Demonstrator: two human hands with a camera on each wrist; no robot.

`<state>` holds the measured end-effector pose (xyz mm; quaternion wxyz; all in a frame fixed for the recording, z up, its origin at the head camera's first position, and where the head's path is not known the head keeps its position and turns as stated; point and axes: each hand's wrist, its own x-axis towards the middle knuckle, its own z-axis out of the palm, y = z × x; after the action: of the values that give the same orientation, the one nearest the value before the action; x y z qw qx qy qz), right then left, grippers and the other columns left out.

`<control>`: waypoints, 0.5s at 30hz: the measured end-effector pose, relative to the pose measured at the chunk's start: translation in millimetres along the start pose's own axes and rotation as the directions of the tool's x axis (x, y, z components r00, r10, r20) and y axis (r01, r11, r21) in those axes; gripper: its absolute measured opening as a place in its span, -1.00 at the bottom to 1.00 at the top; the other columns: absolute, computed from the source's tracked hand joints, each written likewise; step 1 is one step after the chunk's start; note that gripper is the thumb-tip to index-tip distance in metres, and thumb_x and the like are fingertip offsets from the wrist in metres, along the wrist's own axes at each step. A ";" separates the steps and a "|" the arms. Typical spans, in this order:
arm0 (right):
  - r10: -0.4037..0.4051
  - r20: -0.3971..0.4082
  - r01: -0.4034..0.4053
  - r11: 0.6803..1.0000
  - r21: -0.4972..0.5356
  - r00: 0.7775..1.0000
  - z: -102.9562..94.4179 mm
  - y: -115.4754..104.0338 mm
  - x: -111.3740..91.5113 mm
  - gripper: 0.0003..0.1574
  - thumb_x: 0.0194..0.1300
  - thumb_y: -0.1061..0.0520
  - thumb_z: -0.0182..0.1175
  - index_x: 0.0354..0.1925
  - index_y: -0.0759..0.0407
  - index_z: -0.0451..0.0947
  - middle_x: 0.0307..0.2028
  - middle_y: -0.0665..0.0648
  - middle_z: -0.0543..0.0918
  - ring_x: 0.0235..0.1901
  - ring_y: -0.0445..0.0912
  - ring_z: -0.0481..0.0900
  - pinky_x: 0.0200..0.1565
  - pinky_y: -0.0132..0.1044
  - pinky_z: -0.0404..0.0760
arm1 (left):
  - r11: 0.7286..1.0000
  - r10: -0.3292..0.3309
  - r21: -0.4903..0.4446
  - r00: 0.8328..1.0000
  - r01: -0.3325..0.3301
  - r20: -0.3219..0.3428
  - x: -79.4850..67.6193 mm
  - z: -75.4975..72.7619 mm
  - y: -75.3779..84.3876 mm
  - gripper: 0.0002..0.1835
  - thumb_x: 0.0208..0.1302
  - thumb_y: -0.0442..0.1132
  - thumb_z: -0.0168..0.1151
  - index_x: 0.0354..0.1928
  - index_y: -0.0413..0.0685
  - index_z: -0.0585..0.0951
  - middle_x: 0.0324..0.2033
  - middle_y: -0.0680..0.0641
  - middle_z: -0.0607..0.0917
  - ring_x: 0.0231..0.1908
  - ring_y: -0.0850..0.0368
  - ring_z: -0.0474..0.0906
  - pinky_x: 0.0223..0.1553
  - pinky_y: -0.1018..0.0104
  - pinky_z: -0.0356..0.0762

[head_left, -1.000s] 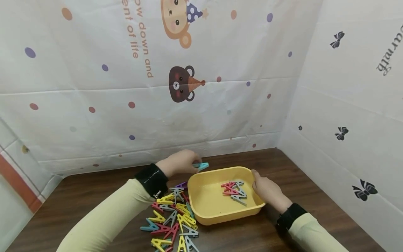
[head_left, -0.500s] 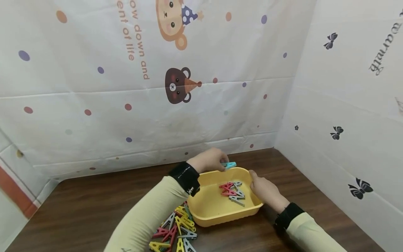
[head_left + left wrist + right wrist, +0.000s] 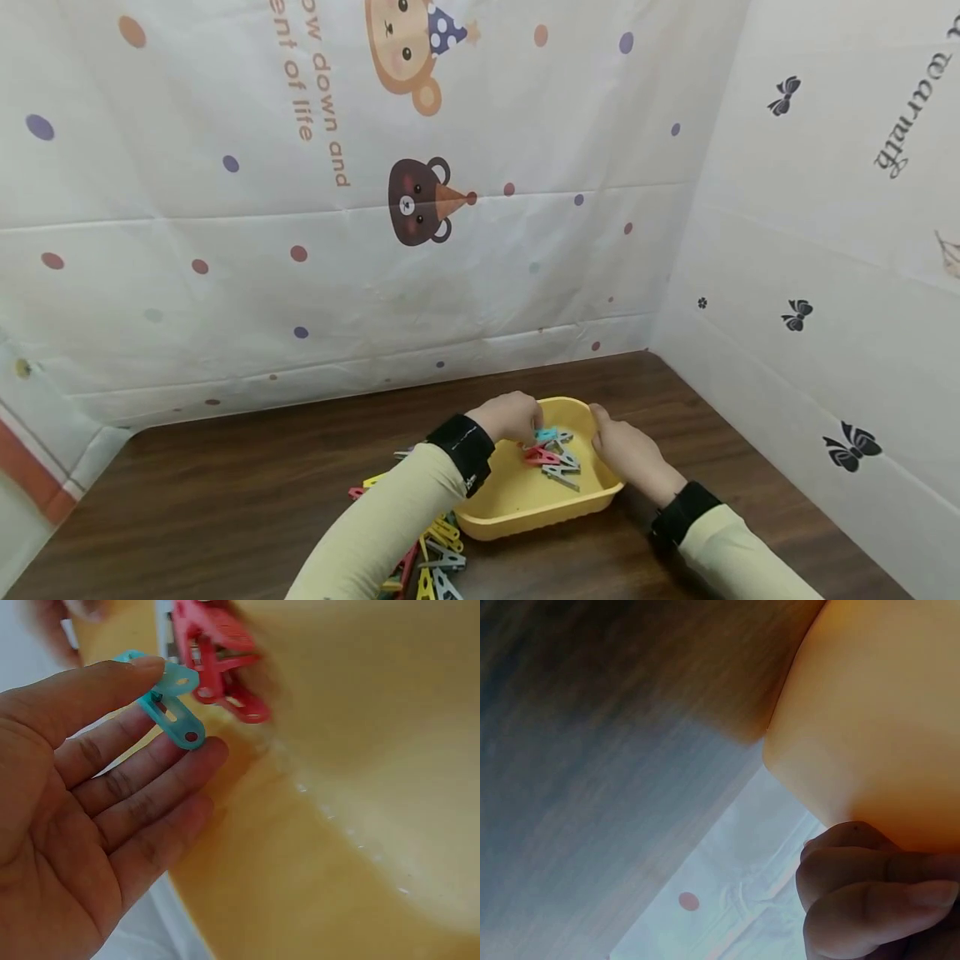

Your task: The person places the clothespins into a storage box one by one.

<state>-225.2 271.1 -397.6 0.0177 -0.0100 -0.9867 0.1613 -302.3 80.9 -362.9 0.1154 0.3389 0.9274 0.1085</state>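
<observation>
A yellow plastic basket [image 3: 540, 523] stands on the table, with red clothespins [image 3: 542, 456] and grey clothespins [image 3: 561, 475] in its right half. My left hand [image 3: 512, 417] reaches over the far rim into it. Between thumb and index finger it pinches a light blue clothespin [image 3: 180, 731], the other fingers spread below, close to the red clothespins [image 3: 251, 712] in the left wrist view. My right hand [image 3: 633, 454] grips the basket's right rim, its fingers [image 3: 862, 862] curled against the wall in the right wrist view.
A pile of loose clothespins [image 3: 444, 533], yellow, red and grey, lies left of the basket, partly hidden under my left sleeve [image 3: 390, 517]. A printed white curtain [image 3: 337, 292] hangs behind the brown wooden table [image 3: 225, 500] and along its right side.
My left hand has carried the light blue clothespin rightward from beyond the basket's far left corner, then down into the basket. My right hand keeps its grip on the rim.
</observation>
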 end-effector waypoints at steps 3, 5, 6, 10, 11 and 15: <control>0.005 0.002 -0.005 1.000 -0.002 1.000 0.2 -0.7 0.1 -0.33 0.48 0.23 -0.05 0.47 0.44 0.18 -0.68 0.04 0.32 -0.70 -0.13 0.26 -0.59 -0.35 0.19 | 0.999 -0.018 0.045 1.000 0.018 -0.011 2.6 5.5 0.0 -0.86 0.17 -0.30 0.46 -0.21 0.00 0.77 -0.30 0.10 0.68 -0.36 0.24 0.43 -0.34 0.41 0.38; 0.003 -0.002 -0.003 1.000 -0.002 1.000 -0.2 -1.9 0.0 -0.33 0.48 0.23 -0.05 0.46 0.45 0.18 -0.69 0.03 0.32 -0.70 -0.14 0.25 -0.59 -0.35 0.18 | 0.996 -0.007 0.084 1.000 0.008 -0.015 3.6 8.7 0.1 -0.89 0.18 -0.27 0.47 -0.25 0.02 0.76 -0.32 0.13 0.66 -0.37 0.26 0.40 -0.34 0.42 0.35; 0.002 -0.003 -0.002 1.000 0.000 1.000 -0.4 -2.3 0.2 -0.33 0.48 0.23 -0.05 0.46 0.45 0.18 -0.69 0.03 0.32 -0.70 -0.14 0.25 -0.59 -0.35 0.18 | 0.995 0.001 0.103 1.000 0.000 -0.011 3.9 10.1 0.1 -0.92 0.18 -0.26 0.48 -0.33 0.01 0.73 -0.38 0.14 0.62 -0.40 0.26 0.36 -0.36 0.42 0.31; -0.002 -0.006 0.002 1.000 0.005 1.000 -1.4 -4.3 0.0 -0.33 0.48 0.24 -0.05 0.46 0.46 0.18 -0.69 0.02 0.31 -0.71 -0.15 0.24 -0.59 -0.36 0.17 | 0.988 0.044 0.148 0.998 -0.048 0.033 1.9 12.7 0.5 -0.59 0.17 -0.23 0.51 -0.64 0.03 0.42 -0.60 0.14 0.29 -0.54 0.26 0.16 -0.47 0.43 0.10; 0.001 -0.004 -0.001 1.000 0.007 1.000 -1.6 -4.5 0.1 -0.33 0.48 0.24 -0.05 0.46 0.46 0.18 -0.69 0.02 0.31 -0.71 -0.15 0.24 -0.59 -0.36 0.17 | 0.986 0.050 0.156 0.998 -0.056 0.044 1.2 12.4 0.4 -0.54 0.17 -0.21 0.52 -0.65 0.04 0.37 -0.61 0.13 0.24 -0.55 0.26 0.13 -0.48 0.43 0.07; -0.002 -0.013 0.002 1.000 -0.001 1.000 -2.0 -5.7 -1.3 -0.34 0.48 0.24 -0.06 0.46 0.46 0.19 -0.70 0.02 0.31 -0.72 -0.15 0.23 -0.60 -0.36 0.17 | 0.983 0.060 0.171 0.997 -0.068 0.055 -2.4 5.9 -1.3 -0.84 0.15 -0.19 0.51 -0.48 0.02 0.68 -0.50 0.17 0.50 -0.47 0.29 0.27 -0.43 0.47 0.22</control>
<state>-224.0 266.3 -394.0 0.0241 -0.0102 -0.9866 0.1609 -299.6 79.0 -368.5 0.1052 0.3800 0.9187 0.0228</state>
